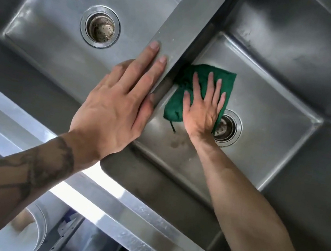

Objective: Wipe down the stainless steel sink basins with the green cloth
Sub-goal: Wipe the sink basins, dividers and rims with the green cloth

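The green cloth (227,78) lies on the floor of the right sink basin (270,121), close to the divider wall. My right hand (203,107) presses flat on the cloth with fingers spread and straight. My left hand (120,100) rests flat on the steel divider (191,20) between the two basins, fingers straight. The left basin (45,28) holds nothing but its drain.
A strainer drain (100,26) sits in the left basin. The right basin's drain (228,129) lies just right of my right hand, partly covered by the cloth. A dark smear (177,142) marks the floor near my wrist. The sink's front rim (102,209) runs below.
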Demonstrator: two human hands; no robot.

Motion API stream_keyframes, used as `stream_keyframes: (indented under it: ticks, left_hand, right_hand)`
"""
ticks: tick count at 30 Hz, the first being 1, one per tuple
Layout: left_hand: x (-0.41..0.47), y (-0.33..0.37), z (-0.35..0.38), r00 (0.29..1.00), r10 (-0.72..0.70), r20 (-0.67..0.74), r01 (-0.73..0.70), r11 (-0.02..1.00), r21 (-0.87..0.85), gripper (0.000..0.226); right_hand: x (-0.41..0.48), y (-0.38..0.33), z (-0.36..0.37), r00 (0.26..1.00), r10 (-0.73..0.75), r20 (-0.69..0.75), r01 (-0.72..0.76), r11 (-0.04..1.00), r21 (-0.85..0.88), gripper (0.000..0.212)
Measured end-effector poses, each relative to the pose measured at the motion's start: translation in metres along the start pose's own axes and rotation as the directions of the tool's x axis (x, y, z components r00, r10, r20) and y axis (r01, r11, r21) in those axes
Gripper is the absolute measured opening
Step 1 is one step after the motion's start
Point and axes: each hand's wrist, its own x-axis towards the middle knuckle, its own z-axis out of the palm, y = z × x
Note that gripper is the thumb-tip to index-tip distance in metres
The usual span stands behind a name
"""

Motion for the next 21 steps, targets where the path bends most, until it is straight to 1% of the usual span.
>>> stream_keyframes:
  ticks: [2,3,4,6,8,9,10,11,13,14,15,16,17,19,21]
  left_hand:
    - [0.0,-0.001,0.002,1.0,0.005,-0.006,-0.005,1.0,0.005,0.06]
    - [0.0,-0.001,0.002,1.0,0.005,-0.007,-0.005,1.0,0.005,0.06]
    - [0.0,-0.001,0.002,1.0,0.005,-0.011,-0.005,1.0,0.004,0.06]
    - [0.0,-0.001,0.002,1.0,0.01,-0.02,-0.01,1.0,0.012,0.06]
    - [0.0,-0.001,0.001,1.0,0.006,-0.021,-0.006,1.0,0.012,0.06]
    - [0.0,-0.001,0.001,1.0,0.005,-0.022,-0.005,1.0,0.003,0.06]
    - [0.0,-0.001,0.001,1.0,0.008,-0.026,-0.008,1.0,-0.006,0.06]
    - [0.001,-0.001,0.001,0.999,0.009,-0.031,-0.01,1.0,-0.01,0.06]
    - [0.001,-0.001,0.001,0.999,0.001,-0.041,-0.001,1.0,-0.01,0.06]
    - [0.001,0.0,0.001,0.999,-0.001,-0.044,0.001,1.0,-0.009,0.06]
    - [0.0,0.001,0.0,0.999,-0.002,-0.048,0.002,1.0,-0.009,0.06]
    - [0.0,0.001,0.0,0.999,-0.003,-0.048,0.003,1.0,-0.013,0.06]
    - [-0.001,0.002,0.0,0.999,-0.004,-0.046,0.003,1.0,-0.018,0.059]
    - [0.0,0.002,-0.001,0.999,-0.001,-0.041,0.0,1.0,-0.013,0.059]
    - [0.0,0.003,-0.001,0.999,-0.004,-0.038,0.004,1.0,0.014,0.059]
  right_hand:
    - [0.003,-0.018,0.002,0.997,0.082,-0.01,-0.081,0.997,0.014,0.053]
    - [-0.004,-0.027,0.003,0.998,0.066,-0.012,-0.066,0.997,0.026,0.052]
    - [-0.018,-0.032,0.004,1.0,0.01,-0.006,-0.01,0.999,0.044,0.051]
    - [-0.05,-0.026,0.003,0.985,-0.168,0.039,0.165,0.984,0.072,0.052]
    - [-0.065,-0.003,-0.003,0.936,-0.334,0.112,0.324,0.941,0.095,0.055]
    - [-0.06,0.009,-0.006,0.917,-0.378,0.128,0.368,0.925,0.094,0.056]
    - [-0.051,0.017,-0.008,0.919,-0.376,0.12,0.369,0.926,0.072,0.056]
    - [-0.041,0.02,-0.007,0.94,-0.326,0.096,0.324,0.945,0.041,0.055]
    - [-0.021,0.013,-0.006,0.989,-0.14,0.041,0.139,0.99,0.01,0.053]
    - [-0.017,0.003,-0.004,0.998,-0.052,0.028,0.052,0.999,0.01,0.053]
    - [-0.018,-0.008,-0.003,1.0,0.001,0.023,-0.001,1.0,0.018,0.054]
    - [-0.025,-0.016,-0.002,1.0,0.011,0.028,-0.012,0.999,0.035,0.055]
    - [-0.037,-0.02,-0.002,0.999,-0.026,0.045,0.023,0.998,0.062,0.055]
    - [-0.064,-0.01,-0.005,0.972,-0.22,0.086,0.21,0.972,0.104,0.056]
    - [-0.078,0.018,-0.01,0.895,-0.42,0.15,0.403,0.906,0.132,0.057]
